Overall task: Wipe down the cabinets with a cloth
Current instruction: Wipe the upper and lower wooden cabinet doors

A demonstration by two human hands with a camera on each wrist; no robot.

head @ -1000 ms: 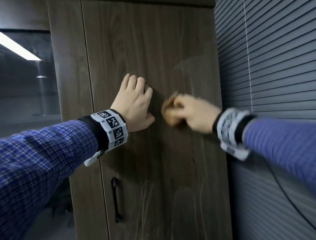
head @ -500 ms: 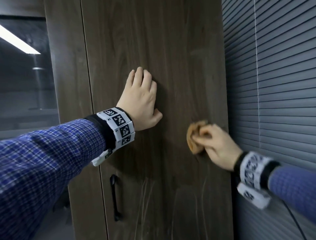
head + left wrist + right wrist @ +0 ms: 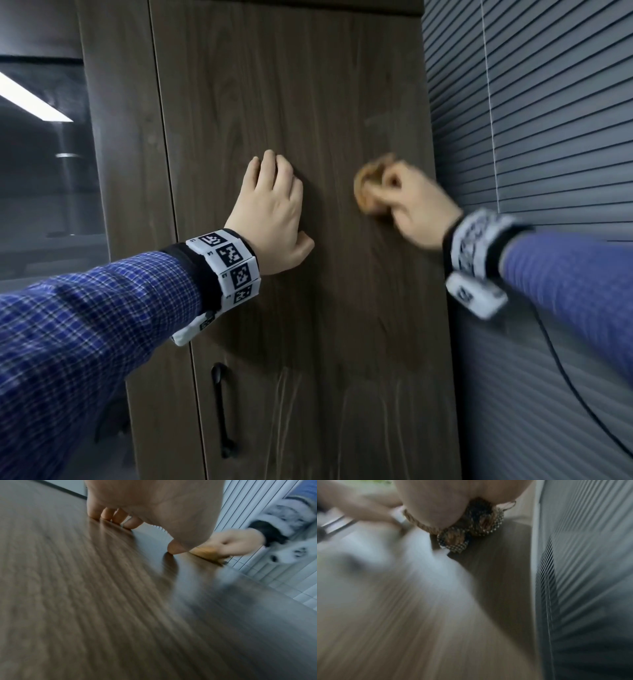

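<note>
A tall dark wood-grain cabinet door point(image 3: 291, 102) fills the head view. My left hand point(image 3: 274, 205) lies flat on it at mid-height, fingers straight and together; its fingertips point(image 3: 109, 515) and thumb touch the wood in the left wrist view. My right hand point(image 3: 407, 205) grips a bunched tan cloth point(image 3: 371, 186) and presses it against the door near its right edge, level with the left hand. The right wrist view shows the cloth point(image 3: 477, 524) as a checked tan weave crumpled under the palm, blurred by motion.
A black pull handle point(image 3: 221, 407) is mounted low on the door's left side. Grey horizontal blinds point(image 3: 548, 137) stand directly right of the cabinet, with a thin cord hanging. A glass panel point(image 3: 37, 171) reflecting a ceiling light lies to the left.
The right hand with the cloth swept down and right along the door, then came back up to the left hand's height. The left hand stayed pressed on the door.
</note>
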